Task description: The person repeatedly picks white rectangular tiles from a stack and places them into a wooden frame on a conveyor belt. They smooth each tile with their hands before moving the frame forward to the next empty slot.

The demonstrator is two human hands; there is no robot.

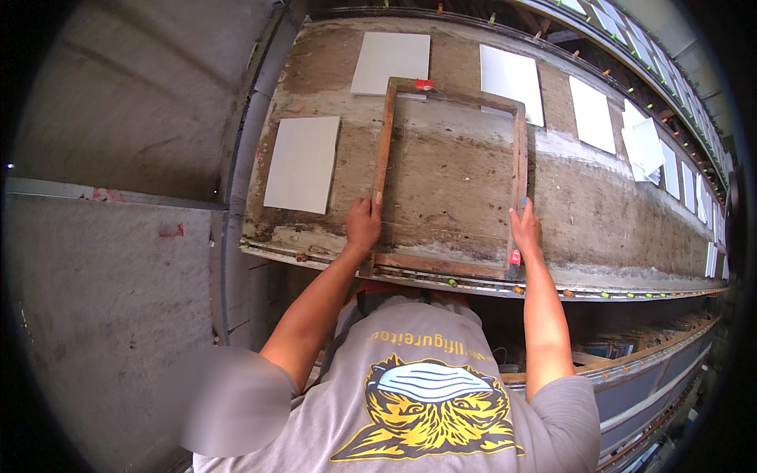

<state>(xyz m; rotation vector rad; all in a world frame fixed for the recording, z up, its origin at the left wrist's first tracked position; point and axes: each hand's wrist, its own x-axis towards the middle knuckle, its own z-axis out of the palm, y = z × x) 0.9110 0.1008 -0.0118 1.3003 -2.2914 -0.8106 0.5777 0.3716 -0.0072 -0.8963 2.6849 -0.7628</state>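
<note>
A rectangular wooden frame (386, 142) is held over a long, stained table (599, 229), its near bar close to the table's front edge. My left hand (363, 225) is closed on the left bar, thumb along the wood. Gripping the right bar is my right hand (527, 229), fingers partly hidden behind it. The tabletop shows through the frame's opening; whether fine mesh spans it I cannot tell. Red tape (424, 84) marks the far bar, and another red piece (515, 257) sits at the near right corner. The frame overlaps a white sheet (390, 59) at the far left.
Another white sheet (302, 165) lies left of the frame. More sheets (591, 114) run rightward, some in a loose overlapping pile (643, 146). Small orange and green pegs (452, 282) line the table edges. A grey wall (110, 284) stands left; a second long table (646, 370) is at lower right.
</note>
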